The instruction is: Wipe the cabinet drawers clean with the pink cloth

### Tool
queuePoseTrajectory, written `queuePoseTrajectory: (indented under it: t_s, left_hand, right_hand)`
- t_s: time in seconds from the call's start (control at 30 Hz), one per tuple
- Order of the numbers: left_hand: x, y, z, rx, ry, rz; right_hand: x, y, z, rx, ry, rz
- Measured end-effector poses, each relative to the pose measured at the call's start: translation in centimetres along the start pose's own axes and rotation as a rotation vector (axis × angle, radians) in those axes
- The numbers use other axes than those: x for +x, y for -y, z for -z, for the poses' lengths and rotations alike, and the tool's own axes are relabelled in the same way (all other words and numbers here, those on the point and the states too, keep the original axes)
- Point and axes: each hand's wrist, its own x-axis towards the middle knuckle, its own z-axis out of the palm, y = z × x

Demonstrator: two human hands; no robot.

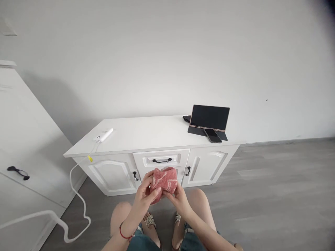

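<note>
Hands: our left hand [144,192] and right hand [178,197] meet in front of us, above our knees, both closed on a folded pink terry cloth with a pale pattern [163,182].
Left hand grip: fingers curl round the cloth's left edge, thumb laid across its front face; a red cord bracelet [123,234] circles that wrist.
Right hand grip: fingertips pinch the cloth's lower right corner from beneath, the thumb tucked against its underside.
Cloth position: held in the air between both hands, bunched into a rounded bundle, level with the lower front of the cabinet's middle drawer as we see it.
Cabinet: a low white sideboard with two panelled doors and one central drawer [161,160] stands against the wall ahead of us; black handles mark the drawer and both doors.
On the cabinet, left: a white oblong power bank [104,135] lies near the front left corner, and a white cable [78,198] runs from it over the edge and loops across the floor.
On the cabinet, right: a dark tablet propped upright in a black folio case [209,118] stands at the far right, with a black phone [213,135] lying flat on the case, touching it.
Below us: bare knees, denim shorts and studded sandals [150,220] on a grey wood-look floor [274,195].
Left edge: a white furniture panel with a black handle [18,172].
</note>
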Motion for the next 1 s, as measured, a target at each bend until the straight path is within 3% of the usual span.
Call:
queuePoseTrajectory:
  t_s: [0.1, 0.2, 0.3, 0.4, 0.47, 0.53, 0.63, 0.73, 0.83, 1.0]
  left_hand:
    - [1.1, 0.3, 0.9, 0.058, 0.093, -0.091]
    - [2.1, -0.1, 1.8, 0.124, 0.191, -0.089]
    - [3.1, -0.9, 2.5, 0.182, 0.272, -0.104]
    - [3.9, -1.5, 2.6, 0.201, 0.3, -0.118]
    - [4.2, -1.9, 2.6, 0.21, 0.331, -0.123]
    - [4.4, -2.5, 2.6, 0.241, 0.371, -0.133]
    - [4.4, -3.4, 3.0, 0.309, 0.423, -0.161]
    - [4.1, -3.7, 3.8, 0.387, 0.422, -0.209]
    - [3.6, -3.1, 4.5, 0.475, 0.342, -0.257]
    - [3.5, -1.2, 4.9, 0.611, 0.266, -0.27]
  right_hand:
    - [-0.4, -0.5, -0.1, 0.189, 0.045, -0.083]
    - [-0.5, -1.1, 0.7, 0.24, 0.046, -0.066]
    - [0.4, -1.1, 2.2, 0.053, -0.034, -0.044]
    - [2.1, 0.2, 3.4, -0.282, -0.035, 0.082]
    - [3.3, 1.9, 3.8, -0.427, 0.081, 0.171]
    - [4.3, 3.6, 3.8, -0.418, 0.288, 0.157]
    - [5.2, 5.1, 3.8, -0.228, 0.608, -0.028]
    - [5.5, 5.0, 4.0, -0.16, 0.753, -0.177]
    - [5.6, 4.4, 4.0, -0.192, 0.741, -0.212]
    - [5.5, 3.9, 3.3, -0.217, 0.554, -0.17]
